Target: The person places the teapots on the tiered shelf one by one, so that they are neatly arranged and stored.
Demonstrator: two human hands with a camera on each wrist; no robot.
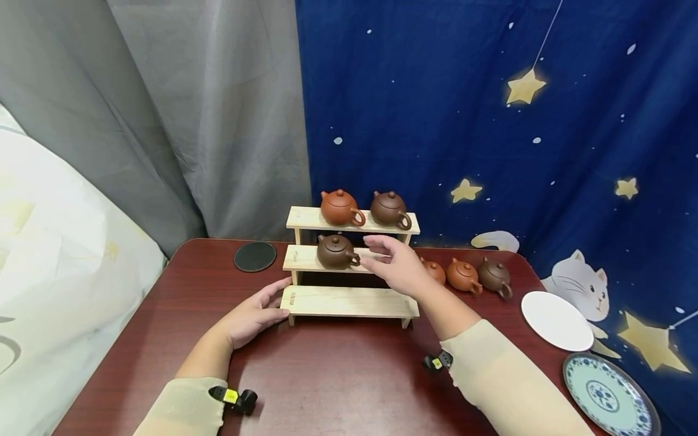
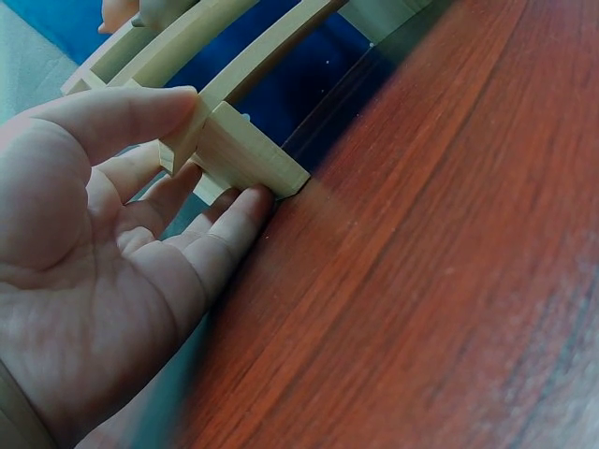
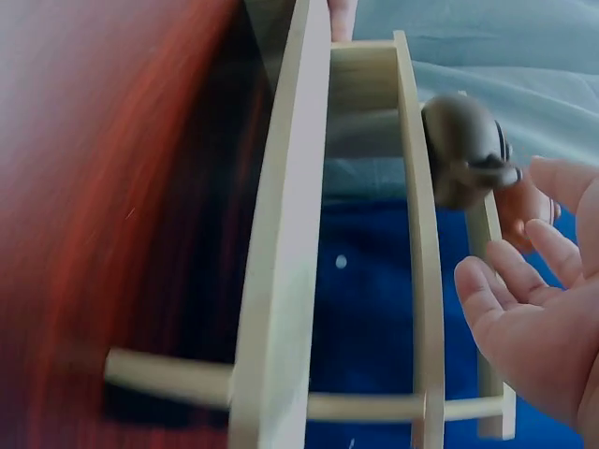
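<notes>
A three-step wooden rack (image 1: 349,301) stands on the table, its left end held by my left hand (image 1: 257,316). In the left wrist view, the thumb (image 2: 154,105) lies against the lowest shelf and the fingers bend around the end leg (image 2: 248,154). On the left part of the middle shelf sits a dark brown teapot (image 1: 335,252), handle to the right. My right hand (image 1: 400,266) is just right of that handle, fingers spread and loosely bent; the right wrist view shows a gap between them and the teapot (image 3: 459,154).
On the top shelf stand a reddish-brown teapot (image 1: 337,209) and a dark brown teapot (image 1: 388,210). Several more teapots (image 1: 462,276) line the table right of the rack. A black round mat (image 1: 255,257) lies left; a white plate (image 1: 556,321) and a blue-patterned plate (image 1: 605,396) lie right.
</notes>
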